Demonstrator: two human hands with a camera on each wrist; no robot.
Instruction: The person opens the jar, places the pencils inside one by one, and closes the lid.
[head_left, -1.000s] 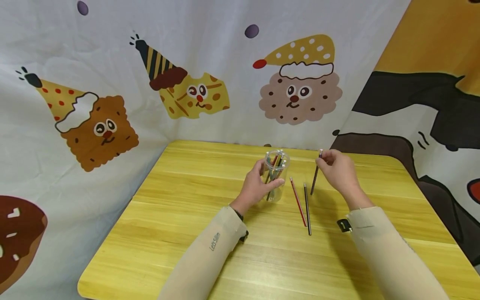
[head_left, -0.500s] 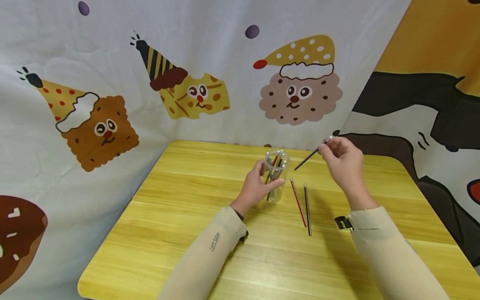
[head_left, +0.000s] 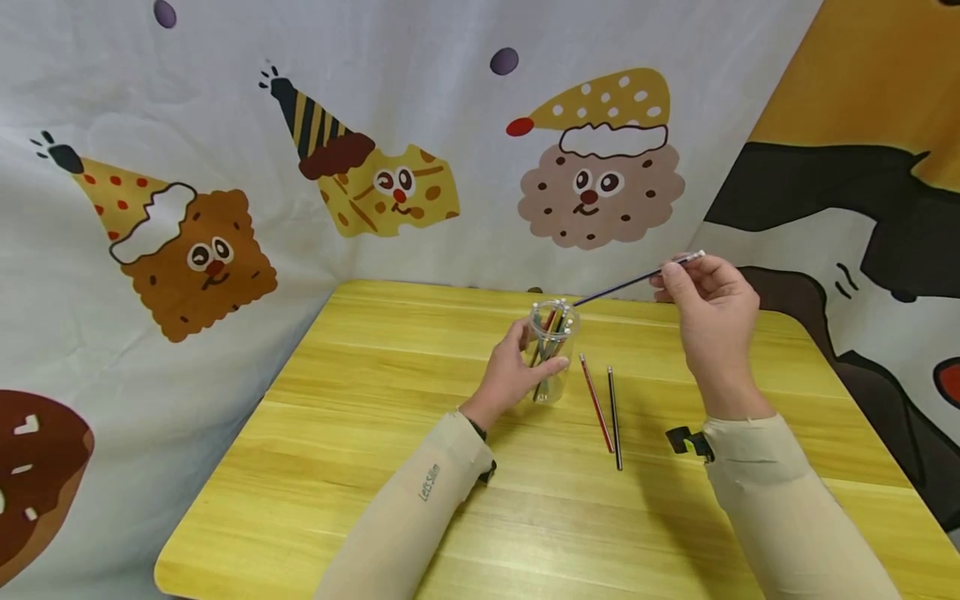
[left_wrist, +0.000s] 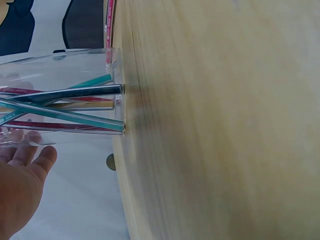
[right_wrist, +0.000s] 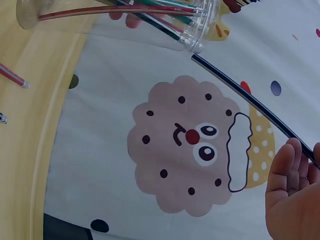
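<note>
A clear plastic jar (head_left: 551,385) stands upright on the table with several pencils (left_wrist: 75,118) leaning inside, their eraser ends up. My left hand (head_left: 510,375) grips the jar from its left side, thumb across the front. Raised at the right, my right hand (head_left: 712,321) pinches a dark blue pencil (head_left: 618,288) near its white eraser end. The pencil slants down leftward, and its lower end is right at the jar's rim in the head view. In the right wrist view, that dark pencil (right_wrist: 245,95) ends beside the jar's mouth (right_wrist: 202,30).
On the table (head_left: 360,433), right of the jar, lie a red pencil (head_left: 597,406) and a black pencil (head_left: 615,421), roughly side by side. Behind the table's back edge hangs a white cloth (head_left: 465,258) printed with cartoon biscuits and cheese.
My right hand has lifted the dark pencil off the table area, up and to the right, tilting it until its lower end reaches the jar's rim. My left hand and the jar stay put.
</note>
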